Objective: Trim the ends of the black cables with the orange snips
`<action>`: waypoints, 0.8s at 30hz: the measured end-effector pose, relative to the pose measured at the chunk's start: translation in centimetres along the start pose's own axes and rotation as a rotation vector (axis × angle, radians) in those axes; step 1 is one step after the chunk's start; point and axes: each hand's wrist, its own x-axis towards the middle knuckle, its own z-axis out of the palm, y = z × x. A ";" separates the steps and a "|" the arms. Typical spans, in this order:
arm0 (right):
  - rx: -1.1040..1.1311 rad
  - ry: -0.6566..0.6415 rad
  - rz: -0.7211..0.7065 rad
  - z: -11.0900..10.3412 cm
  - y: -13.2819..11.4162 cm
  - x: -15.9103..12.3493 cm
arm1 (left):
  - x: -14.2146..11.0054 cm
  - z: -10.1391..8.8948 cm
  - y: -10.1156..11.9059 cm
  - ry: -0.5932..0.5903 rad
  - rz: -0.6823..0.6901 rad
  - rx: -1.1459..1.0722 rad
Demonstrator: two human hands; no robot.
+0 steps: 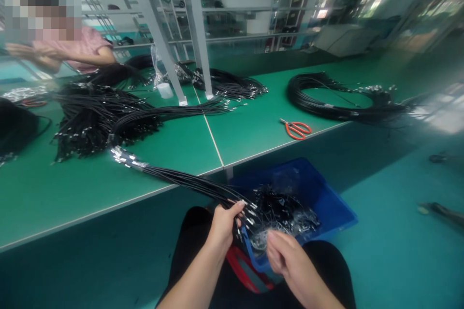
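My left hand [225, 224] is closed around one end of a bundle of black cables [181, 177], with the thumb on top and silvery tips sticking out past it. From there the bundle runs back over the table edge and curves across the green tabletop. To the right, my right hand [284, 253] is curled, fingers pressed together, over the near rim of a blue bin [335, 207]. Whatever its fingers may pinch is too small to make out. Inside the bin lie black cable pieces [279, 207] and clear plastic scraps.
Red-handled scissors [297, 130] lie near the edge of the green table [250, 135]. A coiled cable bundle [315, 108] rests at right, a large cable pile [97, 118] at left. Metal shelf posts [198, 34] rise mid-table. Another person [85, 48] sits across at far left.
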 end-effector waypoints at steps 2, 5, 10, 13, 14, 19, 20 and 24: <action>0.032 0.015 0.032 -0.5 0.6 0.0 | -0.1 0.1 0.3 -0.020 -0.011 -0.009; 0.048 -0.011 0.060 0.0 1.2 1.1 | -0.5 0.2 0.4 -0.040 -0.010 -0.013; 0.066 -0.058 0.048 1.6 0.7 1.6 | -0.6 0.0 -0.2 0.004 0.013 -0.012; 0.141 -0.100 0.054 1.3 -0.2 -0.1 | -0.1 -0.2 -0.6 0.025 0.004 -0.027; 0.175 -0.109 0.053 1.0 -0.4 -0.6 | 0.0 -0.2 -0.6 0.024 -0.003 -0.033; 0.332 -0.136 0.100 -0.4 -0.7 -1.9 | -1.0 -0.7 0.1 -0.085 -0.060 -0.084; 0.353 -0.141 0.113 -0.4 -0.6 -1.8 | -1.5 -1.0 0.4 -0.113 -0.074 -0.094; 0.398 -0.153 0.138 -0.2 -0.9 -1.4 | -3.6 -2.2 1.1 -0.174 -0.132 -0.092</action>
